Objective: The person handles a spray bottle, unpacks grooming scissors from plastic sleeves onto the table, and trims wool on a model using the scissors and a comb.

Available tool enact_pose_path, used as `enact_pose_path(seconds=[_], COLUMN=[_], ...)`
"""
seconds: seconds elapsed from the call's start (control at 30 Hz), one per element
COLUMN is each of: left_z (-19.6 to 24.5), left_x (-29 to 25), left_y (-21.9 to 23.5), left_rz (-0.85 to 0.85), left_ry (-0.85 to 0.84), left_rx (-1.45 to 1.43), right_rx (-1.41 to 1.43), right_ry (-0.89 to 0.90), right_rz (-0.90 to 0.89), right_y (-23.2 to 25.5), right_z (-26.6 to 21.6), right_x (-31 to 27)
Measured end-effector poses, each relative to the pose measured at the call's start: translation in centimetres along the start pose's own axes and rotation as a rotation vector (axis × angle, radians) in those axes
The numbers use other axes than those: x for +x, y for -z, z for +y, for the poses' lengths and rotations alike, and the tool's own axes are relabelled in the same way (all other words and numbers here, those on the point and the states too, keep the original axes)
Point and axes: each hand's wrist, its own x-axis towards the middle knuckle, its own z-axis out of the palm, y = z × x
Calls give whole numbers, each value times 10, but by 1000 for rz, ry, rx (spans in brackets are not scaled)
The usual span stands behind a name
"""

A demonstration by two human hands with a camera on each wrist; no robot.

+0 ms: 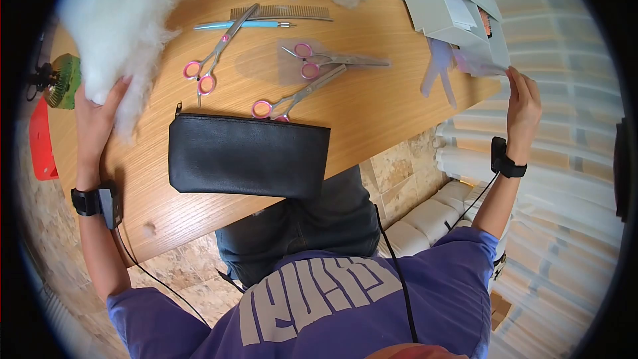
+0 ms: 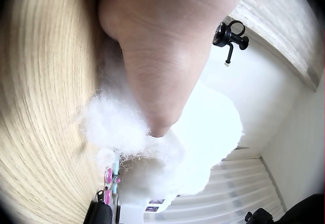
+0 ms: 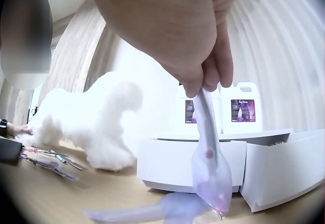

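At the table's left side my left hand [image 1: 96,119] holds the lower end of a leg of a fluffy white dog-shaped figure [image 3: 96,117], thumb pressed into the fur; its other fingers are mostly hidden. Out to the right, my right hand [image 1: 525,103] pinches the narrow end of a translucent lilac plastic sleeve [image 3: 205,127]. The sleeve hangs down in the right wrist view, with pink bits and a metal tip at its lower end. Another lilac sleeve [image 1: 438,70] lies under it on the table.
A black zip pouch [image 1: 249,156] lies at the front edge. Behind it are pink-handled scissors [image 1: 207,84], more scissors [image 1: 262,108], a metal comb [image 1: 282,11] and a blue-handled tool [image 1: 246,24]. White drawers [image 3: 284,168] stand open at right, jugs [image 3: 244,105] on top.
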Motion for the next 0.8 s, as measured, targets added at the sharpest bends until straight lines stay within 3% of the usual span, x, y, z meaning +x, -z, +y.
enact_pose_path(seconds=[0.17,0.27,0.43,0.8], left_z=[-4,-1,0,2], left_x=[0,0,-1,-1], left_y=[0,0,0,0], left_rz=[-3,-9,-4,10], left_ry=[-9,11,17,2], left_rx=[-11,-6,-11,25], right_rx=[-34,9,94,141], right_ry=[65,80,151,223], right_rz=[67,19,-205,-141], right_y=[10,17,22,39], right_z=[-6,-18,-30,-62], right_x=[13,12,-4,0])
